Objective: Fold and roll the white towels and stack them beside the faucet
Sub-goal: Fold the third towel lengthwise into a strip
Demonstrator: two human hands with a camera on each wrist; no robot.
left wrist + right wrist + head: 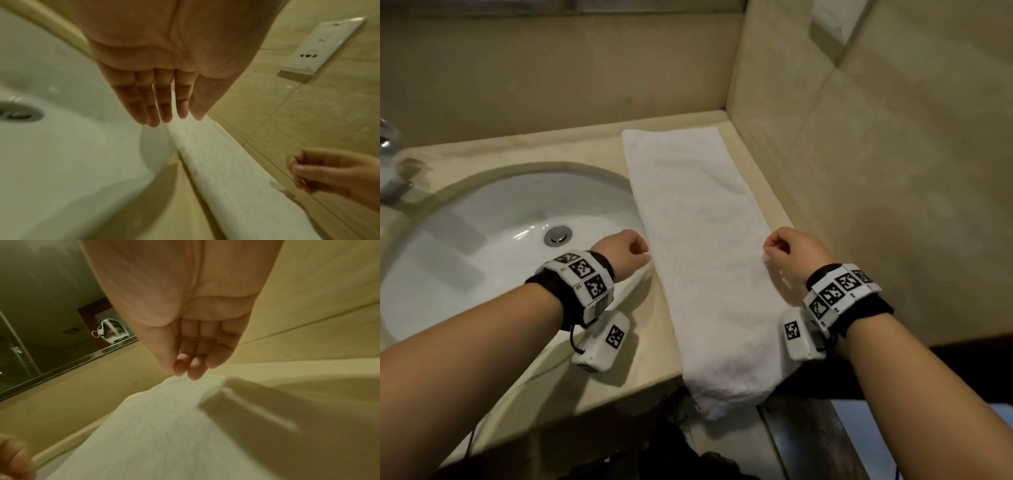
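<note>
One white towel [705,257], folded into a long narrow strip, lies on the beige counter [650,356] right of the sink. Its near end droops over the front edge. My left hand [633,251] hovers at the strip's left edge, about halfway along. In the left wrist view its fingers [162,104] point straight down together beside the towel [236,178] and hold nothing. My right hand [787,246] is at the opposite edge. Its fingers [193,360] hang loosely over the towel [164,434] and grip nothing. The faucet [387,144] shows at the far left edge.
The white oval sink [482,222] with its drain [557,235] takes up the left of the counter. Tiled walls close the back and right side, with a wall socket [322,47] on the right wall. A mirror [41,321] runs above the back wall.
</note>
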